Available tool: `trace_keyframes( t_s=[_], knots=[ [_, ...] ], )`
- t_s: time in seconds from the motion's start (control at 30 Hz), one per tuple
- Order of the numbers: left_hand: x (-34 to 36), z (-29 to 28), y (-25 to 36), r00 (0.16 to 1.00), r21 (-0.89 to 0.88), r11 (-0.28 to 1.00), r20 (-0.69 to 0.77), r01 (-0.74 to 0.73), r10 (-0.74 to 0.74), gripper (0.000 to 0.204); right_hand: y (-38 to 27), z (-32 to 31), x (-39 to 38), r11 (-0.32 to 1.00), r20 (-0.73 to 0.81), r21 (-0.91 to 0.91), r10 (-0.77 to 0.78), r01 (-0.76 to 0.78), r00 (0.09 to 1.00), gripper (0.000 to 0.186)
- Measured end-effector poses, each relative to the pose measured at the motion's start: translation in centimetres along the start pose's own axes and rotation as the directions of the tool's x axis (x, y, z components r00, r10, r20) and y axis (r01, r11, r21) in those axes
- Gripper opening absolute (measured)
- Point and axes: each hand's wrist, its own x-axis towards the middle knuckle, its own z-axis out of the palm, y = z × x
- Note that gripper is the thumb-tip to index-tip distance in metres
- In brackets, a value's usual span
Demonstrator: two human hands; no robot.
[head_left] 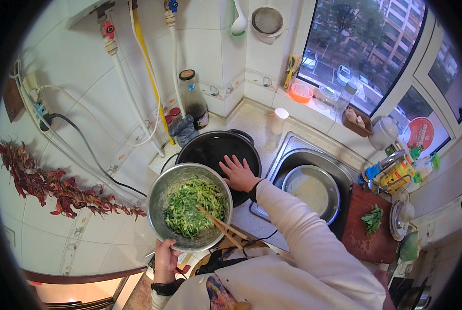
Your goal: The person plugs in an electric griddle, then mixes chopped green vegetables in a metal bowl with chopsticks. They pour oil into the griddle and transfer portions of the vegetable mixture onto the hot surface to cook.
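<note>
My left hand [166, 259] grips the lower rim of a steel mixing bowl [155, 194], tilted slightly toward me. Shredded green vegetables [196, 204], coated with something pale, lie in it. A pair of wooden chopsticks [230, 233] leans in the bowl and sticks out over its right edge. Behind the bowl, a wide black pan [200, 149] stands on the counter, its front left part hidden by the bowl. Over the pan my right hand [240, 174] is spread palm down, holding nothing. Whether it touches the pan's inside, I cannot tell.
To the right, a metal basin [336, 192] with cloudy liquid sits in the sink [293, 150]. Beyond it, green leaves [372, 219] lie on a reddish-brown cutting board [356, 243]. A tall glass jar [196, 106] stands behind the pan. Dried red chillies [60, 188] hang at the left wall.
</note>
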Motion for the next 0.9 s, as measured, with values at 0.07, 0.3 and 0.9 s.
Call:
trace_keyframes(
  t_s=[0.07, 0.3, 0.9],
  knots=[
    [0.1, -0.2, 0.0, 1.0, 0.021, 1.0, -0.024, 0.02, -0.019, 0.052, 0.0, 0.1, 0.0, 1.0, 0.005, 0.002, 0.004, -0.004, 1.0, 0.068],
    [0.2, -0.5, 0.0, 1.0, 0.036, 0.999, 0.014, 0.024, -0.024, 0.049, 0.1, -0.2, -0.2, 0.999, 0.013, 0.036, 0.015, -0.016, 1.0, 0.069],
    [-0.1, 0.3, 0.0, 0.998, 0.03, 0.999, -0.058, -0.014, 0.016, 0.044, -0.5, -0.6, -0.1, 1.0, -0.019, 0.023, 0.006, -0.006, 1.0, 0.067]
  ],
)
